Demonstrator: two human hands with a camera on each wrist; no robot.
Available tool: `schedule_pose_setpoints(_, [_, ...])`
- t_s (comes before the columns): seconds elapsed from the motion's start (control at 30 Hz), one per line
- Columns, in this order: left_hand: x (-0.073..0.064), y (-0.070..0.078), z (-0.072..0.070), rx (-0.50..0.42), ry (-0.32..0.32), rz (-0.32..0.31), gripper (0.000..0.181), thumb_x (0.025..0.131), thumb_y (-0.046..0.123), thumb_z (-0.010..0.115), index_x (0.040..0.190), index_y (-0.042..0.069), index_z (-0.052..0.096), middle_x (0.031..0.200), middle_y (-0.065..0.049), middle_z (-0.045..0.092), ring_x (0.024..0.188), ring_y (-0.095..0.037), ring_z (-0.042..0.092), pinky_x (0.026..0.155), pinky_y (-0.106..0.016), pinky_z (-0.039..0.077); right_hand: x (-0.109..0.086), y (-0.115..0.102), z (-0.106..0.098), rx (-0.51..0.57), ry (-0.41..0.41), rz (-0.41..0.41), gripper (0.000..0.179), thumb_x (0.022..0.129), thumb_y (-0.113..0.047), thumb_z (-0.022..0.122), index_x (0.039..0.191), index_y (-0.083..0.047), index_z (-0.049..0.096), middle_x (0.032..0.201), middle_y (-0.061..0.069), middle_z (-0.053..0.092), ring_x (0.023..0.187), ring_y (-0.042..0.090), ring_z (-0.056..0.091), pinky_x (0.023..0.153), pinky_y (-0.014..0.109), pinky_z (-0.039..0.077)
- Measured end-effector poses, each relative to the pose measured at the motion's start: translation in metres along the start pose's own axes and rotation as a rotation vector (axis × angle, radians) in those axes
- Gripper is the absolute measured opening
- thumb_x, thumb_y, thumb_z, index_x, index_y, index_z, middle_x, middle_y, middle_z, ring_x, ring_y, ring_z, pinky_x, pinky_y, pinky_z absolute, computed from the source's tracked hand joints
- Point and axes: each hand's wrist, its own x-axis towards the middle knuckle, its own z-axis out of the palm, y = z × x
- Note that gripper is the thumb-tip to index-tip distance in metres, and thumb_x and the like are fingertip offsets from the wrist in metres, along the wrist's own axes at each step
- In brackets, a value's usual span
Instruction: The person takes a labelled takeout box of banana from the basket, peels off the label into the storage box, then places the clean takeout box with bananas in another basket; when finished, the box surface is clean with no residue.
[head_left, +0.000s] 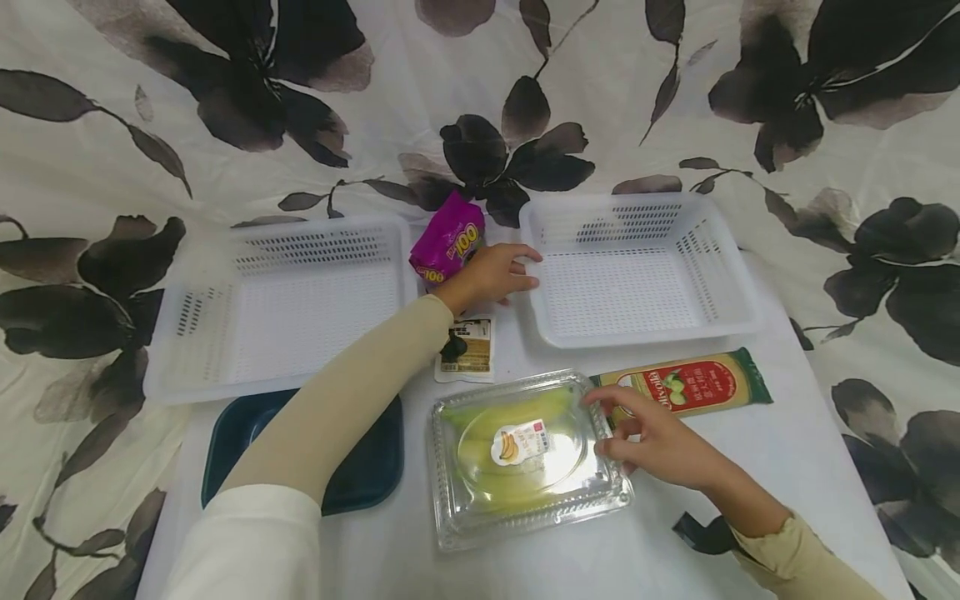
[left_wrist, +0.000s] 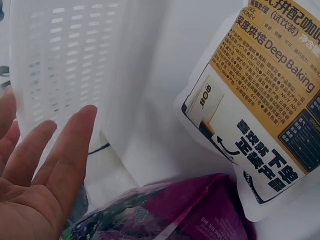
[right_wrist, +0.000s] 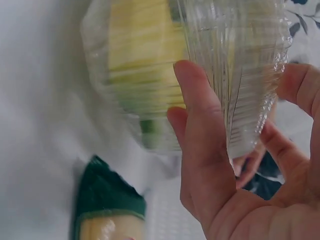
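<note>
My left hand (head_left: 491, 273) is at the left rim of the right-hand white basket (head_left: 637, 329), fingers extended toward it. In the left wrist view, those fingers (left_wrist: 70, 155) look loosely spread in front of the basket wall, holding nothing. Beside that wrist stands a purple snack packet (head_left: 453, 237), and a coffee sachet (head_left: 477, 346) lies below it. My right hand (head_left: 660, 442) grips the right edge of a clear plastic box of bananas (head_left: 517, 492), fingers and thumb on either side of its rim. The right wrist view shows the fingers (right_wrist: 205, 130) against the box's side.
Another white basket (head_left: 161, 367) stands at the left, with a dark blue-green tray (head_left: 375, 475) in front of it, partly hidden by my left arm. A green-ended pasta packet (head_left: 712, 385) lies behind my right hand. Floral cloth (head_left: 510, 158) surrounds the white table.
</note>
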Motion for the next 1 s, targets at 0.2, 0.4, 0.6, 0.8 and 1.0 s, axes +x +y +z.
schedule_pose_setpoints(0.2, [-0.001,0.002,-0.001,0.025,-0.001,0.012,0.045,0.099,0.026,0.070,0.142,0.020,0.057,0.146,-0.012,0.060,0.131,-0.023,0.060,0.071,-0.032,0.062,0.017,0.006,0.013,-0.011,0.002,-0.021,0.054,0.092,-0.009,0.072,0.139,-0.025,0.051,0.124,0.018,0.043,0.078,0.020,0.067,0.062,0.036,0.061])
schedule_pose_setpoints(0.4, [-0.002,0.004,-0.002,0.036,0.000,0.006,0.044,0.098,0.026,0.070,0.140,0.021,0.058,0.146,-0.014,0.060,0.127,-0.024,0.062,0.070,-0.034,0.062,0.031,0.010,0.021,0.016,-0.033,-0.048,0.051,0.092,-0.007,0.071,0.136,-0.024,0.051,0.119,0.020,0.039,0.072,0.019,0.067,0.062,0.041,0.062])
schedule_pose_setpoints(0.6, [-0.002,0.003,-0.002,0.043,0.001,0.007,0.044,0.098,0.026,0.070,0.140,0.021,0.058,0.146,-0.015,0.060,0.128,-0.024,0.061,0.068,-0.033,0.062,0.040,0.013,0.024,0.031,-0.043,-0.051,0.050,0.093,-0.007,0.069,0.136,-0.023,0.050,0.121,0.020,0.038,0.070,0.020,0.065,0.061,0.040,0.061])
schedule_pose_setpoints(0.8, [-0.002,0.003,-0.001,0.053,0.004,0.004,0.045,0.098,0.026,0.070,0.141,0.022,0.058,0.146,-0.015,0.060,0.125,-0.025,0.063,0.068,-0.032,0.061,0.047,0.017,0.025,0.015,-0.034,-0.052,0.050,0.092,-0.008,0.070,0.134,-0.025,0.050,0.118,0.018,0.040,0.066,0.019,0.062,0.061,0.036,0.059])
schedule_pose_setpoints(1.0, [-0.003,0.005,-0.001,0.062,0.008,-0.004,0.045,0.098,0.026,0.070,0.141,0.022,0.058,0.145,-0.014,0.061,0.125,-0.024,0.063,0.068,-0.031,0.062,0.052,0.020,0.024,0.005,-0.028,-0.042,0.050,0.092,-0.010,0.071,0.133,-0.027,0.049,0.117,0.017,0.042,0.068,0.020,0.061,0.062,0.038,0.060])
